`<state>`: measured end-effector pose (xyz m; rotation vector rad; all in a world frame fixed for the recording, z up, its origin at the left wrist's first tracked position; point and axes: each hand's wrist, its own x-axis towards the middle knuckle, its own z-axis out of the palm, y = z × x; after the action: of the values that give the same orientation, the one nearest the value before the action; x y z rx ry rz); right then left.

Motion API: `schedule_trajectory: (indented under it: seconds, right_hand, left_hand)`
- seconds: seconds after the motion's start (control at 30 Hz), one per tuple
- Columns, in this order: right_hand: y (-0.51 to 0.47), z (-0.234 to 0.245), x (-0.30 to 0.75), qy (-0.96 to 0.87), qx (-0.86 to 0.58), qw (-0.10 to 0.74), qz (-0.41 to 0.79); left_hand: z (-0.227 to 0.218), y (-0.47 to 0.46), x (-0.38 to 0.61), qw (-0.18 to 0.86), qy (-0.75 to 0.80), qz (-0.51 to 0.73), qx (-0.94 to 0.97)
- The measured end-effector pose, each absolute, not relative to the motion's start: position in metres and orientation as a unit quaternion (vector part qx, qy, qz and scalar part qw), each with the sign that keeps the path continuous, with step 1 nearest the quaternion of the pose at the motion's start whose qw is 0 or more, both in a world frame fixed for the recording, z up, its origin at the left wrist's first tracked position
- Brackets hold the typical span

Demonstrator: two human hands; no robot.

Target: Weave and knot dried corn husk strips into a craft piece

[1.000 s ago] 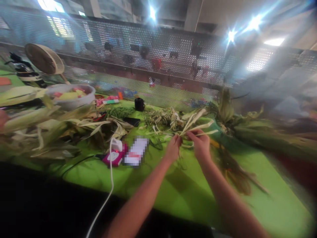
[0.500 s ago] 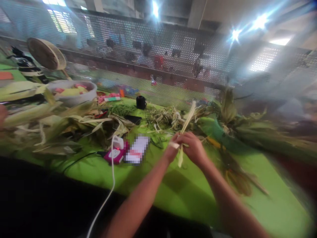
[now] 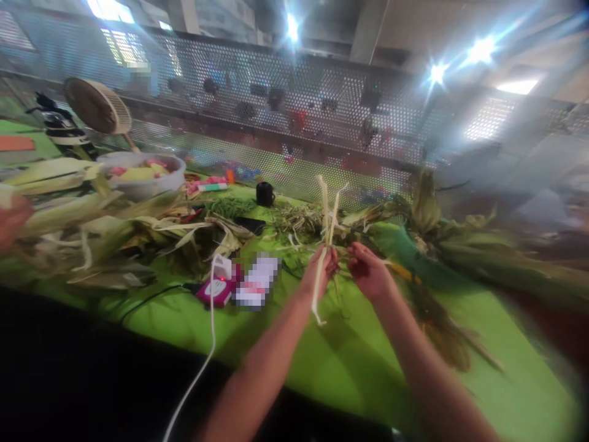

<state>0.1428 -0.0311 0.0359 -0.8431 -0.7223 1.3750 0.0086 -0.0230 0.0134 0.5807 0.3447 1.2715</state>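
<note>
Over a bright green table (image 3: 350, 362) my left hand (image 3: 321, 267) is closed on pale corn-husk strips (image 3: 326, 212). They stand up from my fingers, and one end hangs down below the hand. Close beside it on the right, my right hand (image 3: 369, 274) has its fingers curled in a pinch near the same strips; what it holds is too blurred to name. Loose husk pieces and green leaves lie on the table just behind both hands.
A heap of corn husks (image 3: 96, 233) covers the left of the table, more husks (image 3: 464, 252) the right. A pink device (image 3: 214, 288) with a white cable (image 3: 202, 368) lies left of my hands. A bowl (image 3: 142, 175), a fan (image 3: 96, 107), a black cup (image 3: 264, 194) and a perforated screen (image 3: 285, 116) stand behind. Another person's hand (image 3: 11, 221) shows at the left edge.
The husk strips lay spread to the right a second ago. Both hands gathered and turned them, and they now stand upright in my left hand. My right hand has drawn slightly apart.
</note>
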Motion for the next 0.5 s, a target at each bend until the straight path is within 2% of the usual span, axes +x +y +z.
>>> schedule_trajectory:
  seconds: [0.1, 0.23, 0.3, 0.4, 0.43, 0.5]
  right_hand:
    - [-0.025, 0.030, 0.152, -0.285, -0.387, 0.607, 0.633]
    - [-0.021, 0.044, 0.189, -0.384, -0.431, 0.546, 0.607]
    - [-0.021, 0.059, 0.212, -0.428, -0.471, 0.583, 0.506]
    - [-0.025, 0.084, 0.228, -0.456, -0.550, 0.649, 0.260]
    - [-0.029, 0.091, 0.225, -0.474, -0.557, 0.655, 0.188]
    - [-0.036, 0.105, 0.207, -0.545, -0.575, 0.595, 0.135]
  left_hand:
    - [0.015, -0.023, 0.007, 0.739, 0.159, 0.589, 0.285]
    - [0.013, -0.020, 0.006, 0.732, 0.153, 0.585, 0.314]
    - [0.011, -0.018, 0.006, 0.726, 0.160, 0.588, 0.319]
    - [0.008, -0.016, 0.007, 0.724, 0.176, 0.585, 0.319]
    - [0.008, -0.015, 0.007, 0.726, 0.178, 0.582, 0.320]
    - [0.007, -0.016, 0.009, 0.730, 0.174, 0.577, 0.323]
